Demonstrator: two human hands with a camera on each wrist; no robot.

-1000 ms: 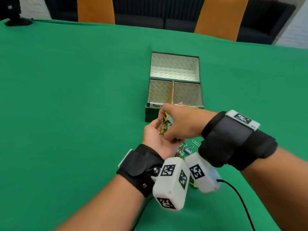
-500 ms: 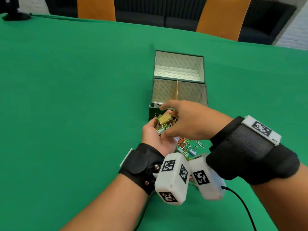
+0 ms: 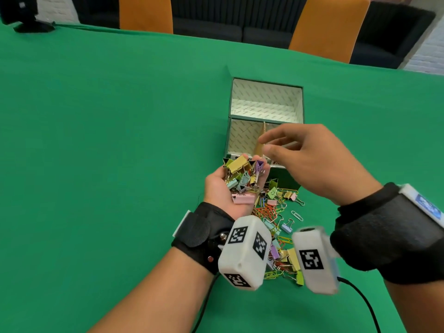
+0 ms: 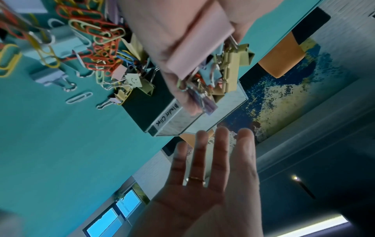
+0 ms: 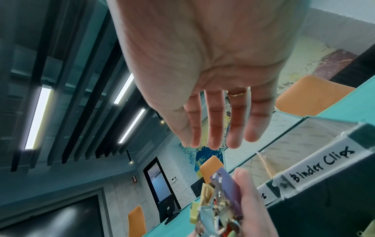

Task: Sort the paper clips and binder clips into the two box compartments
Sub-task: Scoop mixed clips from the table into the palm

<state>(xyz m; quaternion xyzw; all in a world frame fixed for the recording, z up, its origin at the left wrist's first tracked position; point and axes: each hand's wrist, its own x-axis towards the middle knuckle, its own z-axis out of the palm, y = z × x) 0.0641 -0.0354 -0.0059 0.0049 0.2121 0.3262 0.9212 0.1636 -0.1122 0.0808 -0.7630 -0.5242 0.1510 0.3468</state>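
Now left hand cups binder clips.

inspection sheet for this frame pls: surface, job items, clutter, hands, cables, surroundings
Surface: green table cloth, flat.
Box: open box with a cardboard divider; the compartments look empty where visible; the label on the right one reads "Binder Clips".
Loose pile: mixed paper clips and binder clips on the cloth in front of the box.
Left hand: left hand palm up, cupping a heap of binder clips beside the box's near wall.
Right hand: right hand over the box's near edge, fingers straight, no grip on anything.
Clutter: nothing seen besides the clips.
Cables: black cable from the right wrist unit.
Surroundings: orange chairs, black stand at the far left.
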